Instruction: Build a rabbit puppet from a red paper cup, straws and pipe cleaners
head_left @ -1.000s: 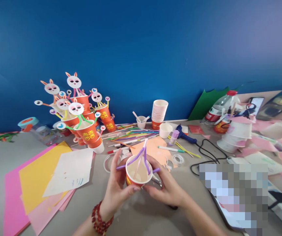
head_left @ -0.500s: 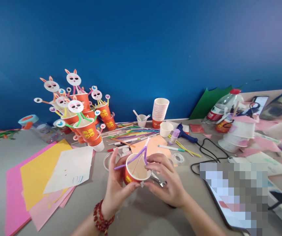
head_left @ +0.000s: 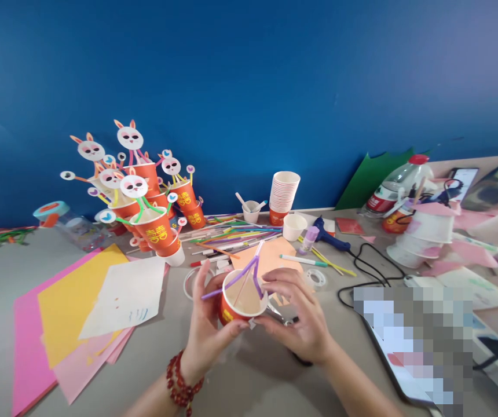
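Observation:
A red paper cup (head_left: 233, 317) with a white inside and a yellow print is tilted so that I look into its mouth. My left hand (head_left: 209, 324), with a beaded bracelet at the wrist, wraps round its left side, thumb at the near rim. My right hand (head_left: 296, 313) curves round the right side, fingertips at the rim and thumb by a small whitish piece (head_left: 252, 322). A bent purple pipe cleaner (head_left: 242, 272) rises from inside the cup; one arm pokes out over the left rim. Scissors (head_left: 277, 313) lie behind my right hand, partly hidden.
At left stand stacked red cups with rabbit faces (head_left: 134, 186), near coloured paper sheets (head_left: 123, 295). Behind are pipe cleaners (head_left: 227, 233), a cup stack (head_left: 284, 194), a glue gun (head_left: 331, 236) with its cord, and tape (head_left: 315, 278). A tablet (head_left: 399, 370) lies at right.
My right hand has shifted slightly right, its fingers uncovering the right-hand purple end inside the cup. My left hand stays round the cup.

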### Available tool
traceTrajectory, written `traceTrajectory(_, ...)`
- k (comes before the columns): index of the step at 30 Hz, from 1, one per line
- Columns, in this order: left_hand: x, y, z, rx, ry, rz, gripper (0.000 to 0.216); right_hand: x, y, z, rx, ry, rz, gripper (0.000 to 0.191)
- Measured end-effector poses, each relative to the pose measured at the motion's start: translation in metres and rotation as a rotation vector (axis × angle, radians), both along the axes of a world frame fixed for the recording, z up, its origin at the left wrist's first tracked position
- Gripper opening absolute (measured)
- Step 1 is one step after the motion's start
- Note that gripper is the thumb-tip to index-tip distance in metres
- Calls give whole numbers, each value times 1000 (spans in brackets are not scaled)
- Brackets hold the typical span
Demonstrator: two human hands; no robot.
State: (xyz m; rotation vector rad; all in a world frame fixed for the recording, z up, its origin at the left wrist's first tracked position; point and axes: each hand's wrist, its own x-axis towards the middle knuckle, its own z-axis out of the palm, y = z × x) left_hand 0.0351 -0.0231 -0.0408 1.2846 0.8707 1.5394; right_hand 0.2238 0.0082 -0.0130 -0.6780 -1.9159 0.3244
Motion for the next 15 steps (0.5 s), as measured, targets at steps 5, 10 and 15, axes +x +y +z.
traceTrajectory(5, 0, -1, 1, -23, -59, -22, 104, 2, 3, 2, 37, -56, -8, 29)
traceTrajectory(10, 1, -2, 2, -43, -102, -36, 105, 2, 5, 1, 65, -64, 10, 32)
traceTrajectory(15, 1, -2, 1, -64, -110, -34, 106, 4, 4, 1, 63, -99, -14, 34)
